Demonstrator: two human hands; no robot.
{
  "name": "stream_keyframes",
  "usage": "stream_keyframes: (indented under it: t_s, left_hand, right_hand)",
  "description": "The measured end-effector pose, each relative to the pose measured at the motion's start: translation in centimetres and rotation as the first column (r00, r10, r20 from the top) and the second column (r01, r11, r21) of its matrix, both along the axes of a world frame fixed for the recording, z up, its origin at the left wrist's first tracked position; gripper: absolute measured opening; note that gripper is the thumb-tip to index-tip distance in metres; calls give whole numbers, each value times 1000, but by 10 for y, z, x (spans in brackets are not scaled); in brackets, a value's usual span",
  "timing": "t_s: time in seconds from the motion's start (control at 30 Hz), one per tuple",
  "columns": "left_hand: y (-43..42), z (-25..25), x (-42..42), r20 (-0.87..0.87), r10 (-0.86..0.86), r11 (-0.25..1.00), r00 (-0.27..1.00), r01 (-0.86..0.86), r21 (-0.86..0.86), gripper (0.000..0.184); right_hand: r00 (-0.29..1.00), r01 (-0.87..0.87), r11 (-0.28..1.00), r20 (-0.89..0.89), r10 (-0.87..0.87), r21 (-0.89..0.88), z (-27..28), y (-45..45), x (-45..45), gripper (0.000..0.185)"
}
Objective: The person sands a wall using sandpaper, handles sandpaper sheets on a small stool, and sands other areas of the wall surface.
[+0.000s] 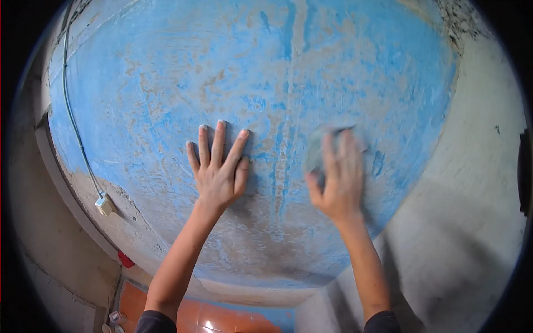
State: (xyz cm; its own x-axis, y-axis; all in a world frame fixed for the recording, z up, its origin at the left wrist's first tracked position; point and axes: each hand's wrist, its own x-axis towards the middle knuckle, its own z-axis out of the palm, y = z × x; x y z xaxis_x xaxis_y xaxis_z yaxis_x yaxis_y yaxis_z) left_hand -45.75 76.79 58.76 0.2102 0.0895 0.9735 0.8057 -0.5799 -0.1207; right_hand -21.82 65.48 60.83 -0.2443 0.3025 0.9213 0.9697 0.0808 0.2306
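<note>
Pressing a grey-green pad [315,149] to the blue wall [194,50], the right hand [341,186] lies over it, blurred, its fingers pointing toward the wall's top edge; whether the thumb pinches the pad cannot be told. The pad sits nearer the wall's right edge than its left, one corner pointing rightward; hand and blur hide its long axis. The left hand [216,177] touches the wall, fingers spread.

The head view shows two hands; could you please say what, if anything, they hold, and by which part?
A greenish sheet, by its face under the right hand; blur hides any edge grip. The left hand holds nothing.
</note>
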Motion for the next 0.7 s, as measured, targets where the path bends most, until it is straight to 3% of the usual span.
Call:
stream_keyframes:
  t_s: [0.1, 0.13, 0.23, 0.27, 0.4, 0.53, 0.63, 0.7]
  left_hand:
    - [6, -6, 2, -5, 14, 998, 1000, -14, 59, 49]
    - [7, -5, 1, -10, 20, 998, 1000, -19, 61, 49]
    - [6, -4, -1, -19, 27, 997, 999, -26, 71, 48]
    - [6, -4, -1, -18, 21, 997, 1000, -20, 76, 48]
    - [10, -5, -3, -20, 6, 995, 1000, -4, 96, 48]
    - [7, -2, -11, -51, -51, 996, 997, 54, 64, 48]
    - [3, 4, -30, -45, -125, 992, 991, 124, -33, 48]
    - [7, 13, -50, 8, -123, 989, 992, 123, -78, 48]
  right_hand:
    - [994, -25, 977, -100, 47, 211, 47, 6, -7, 73]
    - [995, 85, 990, -68, -78, 117, 48, 3, -19, 71]
    - [987, 97, 994, 135, -90, -51, 41, 10, -36, 69]
    - [989, 75, 995, 129, -66, -69, 49, 10, -32, 68]
    - [991, 129, 982, -1, -130, 136, 107, 14, -39, 70]
    - [988, 71, 997, 138, -71, 1, 93, 29, -74, 79]
    - [957, 195, 978, 233, -173, -73, 108, 28, -85, 76]
    - [984, 101, 994, 141, -106, 42, 130, 36, -89, 72]
